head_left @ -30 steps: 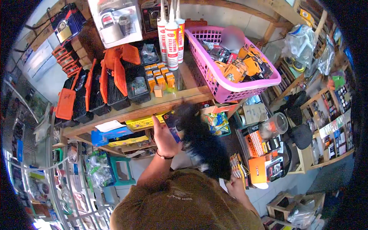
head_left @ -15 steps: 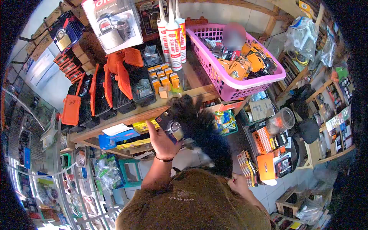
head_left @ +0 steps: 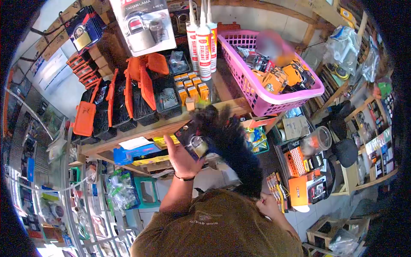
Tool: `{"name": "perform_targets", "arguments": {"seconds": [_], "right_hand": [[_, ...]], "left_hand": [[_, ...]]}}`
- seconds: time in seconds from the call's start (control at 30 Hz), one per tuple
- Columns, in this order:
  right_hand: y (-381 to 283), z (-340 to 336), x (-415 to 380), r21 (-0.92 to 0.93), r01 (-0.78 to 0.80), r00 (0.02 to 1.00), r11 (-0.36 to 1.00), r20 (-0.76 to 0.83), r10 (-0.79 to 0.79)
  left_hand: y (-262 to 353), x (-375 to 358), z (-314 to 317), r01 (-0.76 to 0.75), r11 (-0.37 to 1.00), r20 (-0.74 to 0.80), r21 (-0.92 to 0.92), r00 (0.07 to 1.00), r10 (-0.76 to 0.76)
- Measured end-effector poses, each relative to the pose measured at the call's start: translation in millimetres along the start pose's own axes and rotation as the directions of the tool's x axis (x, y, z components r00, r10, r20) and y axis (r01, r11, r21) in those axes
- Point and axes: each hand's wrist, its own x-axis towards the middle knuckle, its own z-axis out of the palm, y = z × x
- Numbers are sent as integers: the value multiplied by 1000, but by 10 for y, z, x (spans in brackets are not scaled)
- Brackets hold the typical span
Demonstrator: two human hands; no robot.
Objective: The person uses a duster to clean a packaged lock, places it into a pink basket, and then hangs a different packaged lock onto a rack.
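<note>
A carded padlock (head_left: 198,145) in dark packaging rests in my left hand (head_left: 184,156), the thumb up along its left edge. My right hand (head_left: 269,206) is closed at the lower end of a black feather duster (head_left: 235,145); the handle is mostly hidden. The duster slants up and left, its fluffy tip beside the packaged padlock and partly over its right side. Just beyond the tip, small orange-and-white boxes (head_left: 192,89) stand on the wooden shelf (head_left: 167,124).
Black bins with orange lids (head_left: 145,88) line the shelf, below a hanging padlock pack (head_left: 142,32). Silicone sealant tubes (head_left: 205,51) stand beside a pink basket (head_left: 295,100) of packaged goods. Boxed items (head_left: 302,190) lie at the right; a green stool (head_left: 147,192) is below.
The shelf and its goods have shifted slightly right in view. The padlock card shows a little more beside the duster, whose feathers have moved slightly right. Both hands keep their hold.
</note>
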Motion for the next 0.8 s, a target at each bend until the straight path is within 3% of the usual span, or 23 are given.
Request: {"name": "perform_targets", "arguments": {"seconds": [0.03,0.07,0.13,0.2,0.27,0.3,0.33,0.4,0.43,0.47,0.53,0.57,0.6,0.67,0.7,0.73,0.8], "right_hand": [[6,-15,-2,-44,107,994,993,37,-105],[3,-30,-5,-83,213,975,974,78,-207],[-61,-73,5,-119,264,962,957,104,-253],[-74,-63,3,59,17,997,998,68,-21],[-101,-66,4,123,-46,999,991,30,43],[-79,-70,7,69,40,995,997,92,-47],[-59,-65,11,23,131,979,991,157,-133],[-11,-14,30,12,137,981,991,135,-137],[-6,9,35,-1,142,984,990,113,-141],[-51,10,38,2,142,984,990,113,-141],[-166,-10,40,74,-16,999,997,42,13],[-140,7,22,129,65,996,990,53,-72],[-88,22,19,127,65,996,990,58,-72],[25,49,61,-11,155,975,988,164,-151],[37,73,75,-17,155,975,988,166,-150],[40,101,84,41,90,991,995,100,-94],[-30,84,94,93,31,999,995,42,-35]], "left_hand": [[-20,31,-19,-12,968,-104,251,994,39],[3,61,-114,-33,875,89,484,996,-12],[71,96,-207,3,856,192,517,974,-120],[0,30,-15,24,891,60,453,997,-58],[60,36,-60,16,995,28,94,999,-19],[22,66,-74,-35,932,-79,362,995,68],[2,63,-52,16,858,65,514,996,-57],[73,109,-142,34,866,150,500,981,-125],[77,104,-165,43,932,218,361,967,-129],[39,49,-46,-16,863,96,504,995,-38],[110,-9,-70,79,997,51,20,996,-80],[63,42,-84,-11,926,-7,378,1000,15],[126,67,-143,14,866,162,499,981,-109],[208,142,-269,124,931,209,343,956,-205],[175,57,-139,46,873,199,486,967,-162],[203,9,-188,-6,899,-32,438,999,22],[271,15,-190,16,994,82,107,996,-25]]}}
